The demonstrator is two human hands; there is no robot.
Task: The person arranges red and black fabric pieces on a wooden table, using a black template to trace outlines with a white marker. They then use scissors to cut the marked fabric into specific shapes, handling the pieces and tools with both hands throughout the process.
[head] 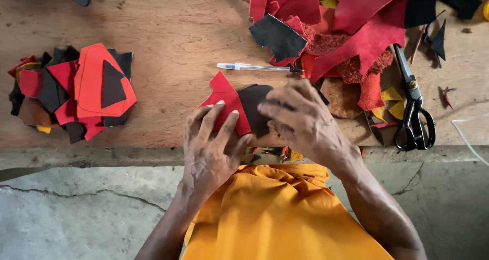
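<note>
The left hand [211, 143] lies flat, fingers spread, pressing a red leather piece [224, 99] onto the wooden desk [173, 31] near its front edge. The right hand [300, 120] covers a dark brown piece [254, 104] just beside it, fingers curled down; whether it grips is hidden. A pen [252, 67] lies just beyond. Black scissors [413, 112] rest to the right, partly under the scrap heap [356, 25], which the top edge cuts off.

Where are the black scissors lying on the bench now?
In the head view, the black scissors lie on the wooden bench at the right, beyond the right hand, beside the heap of red scraps.
</note>
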